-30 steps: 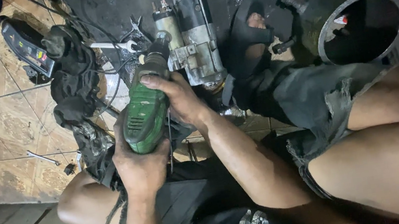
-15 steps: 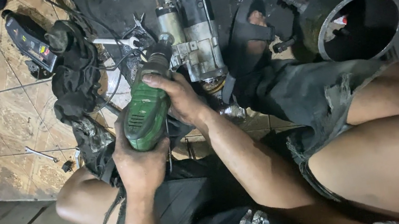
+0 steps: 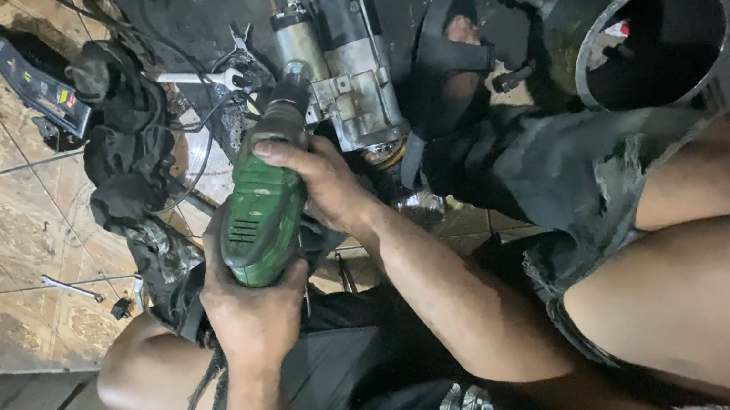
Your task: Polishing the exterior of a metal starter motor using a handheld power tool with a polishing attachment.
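Against starter motor (image 3: 347, 53), hands' drill (image 3: 264, 206) seemingly unmoved.

green power drill (image 3: 262, 213): in both my hands, nose pointing away from me and up | grip: my left hand (image 3: 251, 314) at its rear, my right hand (image 3: 318, 183) over its front | dark chuck touching grey metal starter motor (image 3: 350, 53) | motor: lying lengthwise on the dark floor mat

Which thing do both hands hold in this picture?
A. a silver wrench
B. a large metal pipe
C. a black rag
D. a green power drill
D: the left hand grips the rear of the green power drill, and the right hand wraps its front part.
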